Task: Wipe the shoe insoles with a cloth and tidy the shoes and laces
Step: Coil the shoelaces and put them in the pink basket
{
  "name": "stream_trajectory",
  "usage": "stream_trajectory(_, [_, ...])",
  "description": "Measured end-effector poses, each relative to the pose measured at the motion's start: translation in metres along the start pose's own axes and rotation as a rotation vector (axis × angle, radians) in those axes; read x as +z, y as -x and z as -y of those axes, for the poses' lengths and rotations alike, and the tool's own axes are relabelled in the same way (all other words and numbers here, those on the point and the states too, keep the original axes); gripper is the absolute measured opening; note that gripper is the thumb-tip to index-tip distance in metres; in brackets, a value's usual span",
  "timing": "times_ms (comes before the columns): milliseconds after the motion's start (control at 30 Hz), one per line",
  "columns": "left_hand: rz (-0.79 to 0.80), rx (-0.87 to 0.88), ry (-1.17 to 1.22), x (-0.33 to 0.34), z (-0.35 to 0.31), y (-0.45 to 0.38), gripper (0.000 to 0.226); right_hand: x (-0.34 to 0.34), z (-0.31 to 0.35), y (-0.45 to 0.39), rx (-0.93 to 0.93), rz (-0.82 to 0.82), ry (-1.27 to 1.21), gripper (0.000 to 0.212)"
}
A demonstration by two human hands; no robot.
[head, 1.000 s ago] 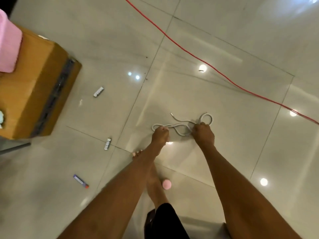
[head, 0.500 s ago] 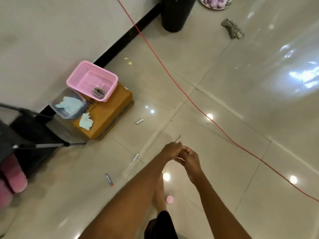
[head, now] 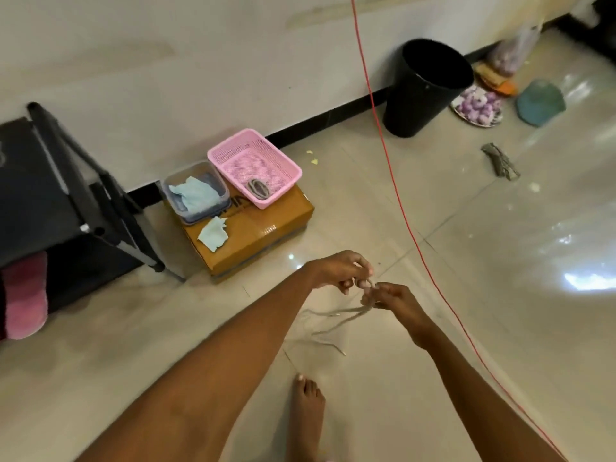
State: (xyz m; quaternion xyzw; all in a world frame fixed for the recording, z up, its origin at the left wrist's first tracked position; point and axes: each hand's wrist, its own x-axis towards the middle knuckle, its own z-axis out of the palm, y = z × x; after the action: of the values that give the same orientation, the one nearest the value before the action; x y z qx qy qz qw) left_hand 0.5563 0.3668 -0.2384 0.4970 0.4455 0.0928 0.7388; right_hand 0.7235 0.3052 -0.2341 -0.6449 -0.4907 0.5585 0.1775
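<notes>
Both hands pinched the lace (head: 336, 316); left hand (head: 340, 271), right hand (head: 393, 296) touching, tails trailing toward eight o'clock, basket (head: 293, 168) at eleven.

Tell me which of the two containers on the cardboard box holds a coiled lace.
The pink mesh basket, nearest the black bin: a grey lace lies coiled inside. The clear tub beside it holds a blue cloth.

1. Looks like a home room: glossy tiled floor (head: 500, 261), plain wall with black skirting
2. Holds a black bin (head: 423, 91) upper right, pink basket (head: 230, 151) on a cardboard box (head: 266, 225) centre left
</notes>
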Motion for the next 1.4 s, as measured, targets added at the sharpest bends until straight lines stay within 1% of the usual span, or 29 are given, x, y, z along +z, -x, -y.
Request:
stream_trajectory(100, [-0.021, 0.076, -0.122, -0.011, 0.001, 0.009, 0.019, -0.005, 0.015, -0.002, -0.044, 0.036, 0.000, 0.029])
stream_trajectory(200, [-0.052, 0.148, -0.250, -0.010, -0.020, 0.037, 0.028, -0.009, 0.039, 0.018, -0.092, 0.080, 0.011, 0.027])
stream_trajectory(333, [-0.075, 0.115, -0.381, 0.002, -0.064, 0.087, 0.030, -0.024, 0.078, 0.062, -0.179, 0.112, 0.063, 0.027])
stream_trajectory(400, [-0.130, 0.127, -0.461, 0.020, -0.091, 0.118, 0.034, -0.037, 0.103, 0.096, -0.237, 0.102, 0.086, 0.028])
stream_trajectory(533, [-0.294, 0.242, -0.547, 0.062, -0.145, 0.183, 0.046, -0.070, 0.160, 0.163, -0.376, 0.046, 0.101, 0.032])
stream_trajectory(600, [-0.367, 0.304, -0.535, 0.081, -0.170, 0.215, 0.044, -0.082, 0.184, 0.194, -0.446, 0.019, 0.117, 0.032])
stream_trajectory(667, [-0.412, 0.401, -0.446, 0.101, -0.190, 0.248, 0.034, -0.089, 0.204, 0.226, -0.517, -0.016, 0.122, 0.030])
stream_trajectory(767, [-0.470, 0.502, -0.333, 0.126, -0.209, 0.297, 0.028, -0.085, 0.228, 0.266, -0.588, -0.069, 0.091, 0.027])
stream_trajectory(867, [-0.531, 0.536, -0.364, 0.144, -0.218, 0.340, 0.022, -0.070, 0.244, 0.305, -0.651, -0.054, 0.047, 0.014])
stream_trajectory(967, [-0.600, 0.535, -0.465, 0.154, -0.222, 0.376, 0.027, -0.044, 0.262, 0.335, -0.760, -0.012, 0.133, 0.028])
stream_trajectory(1033, [-0.654, 0.524, -0.495, 0.159, -0.220, 0.402, 0.032, -0.027, 0.276, 0.352, -0.835, -0.053, 0.162, 0.027])
stream_trajectory(1067, [-0.675, 0.513, -0.495, 0.159, -0.218, 0.415, 0.034, -0.021, 0.284, 0.357, -0.854, -0.103, 0.190, 0.026])
stream_trajectory(1133, [-0.697, 0.477, -0.499, 0.154, -0.212, 0.440, 0.034, -0.018, 0.295, 0.361, -0.855, -0.188, 0.279, 0.025])
stream_trajectory(1200, [-0.730, 0.449, -0.504, 0.146, -0.202, 0.468, 0.034, -0.016, 0.300, 0.362, -0.820, -0.229, 0.328, 0.024])
stream_trajectory(1267, [-0.768, 0.460, -0.456, 0.139, -0.194, 0.494, 0.034, -0.013, 0.301, 0.358, -0.770, -0.330, 0.329, 0.025])
stream_trajectory(1333, [-0.839, 0.480, -0.398, 0.133, -0.186, 0.517, 0.034, -0.004, 0.298, 0.358, -0.725, -0.422, 0.303, 0.024])
stream_trajectory(1367, [-0.883, 0.482, -0.390, 0.130, -0.184, 0.528, 0.034, 0.005, 0.298, 0.359, -0.737, -0.414, 0.300, 0.024])
stream_trajectory(1400, [-0.917, 0.484, -0.397, 0.128, -0.183, 0.535, 0.034, 0.016, 0.298, 0.363, -0.785, -0.355, 0.320, 0.023])
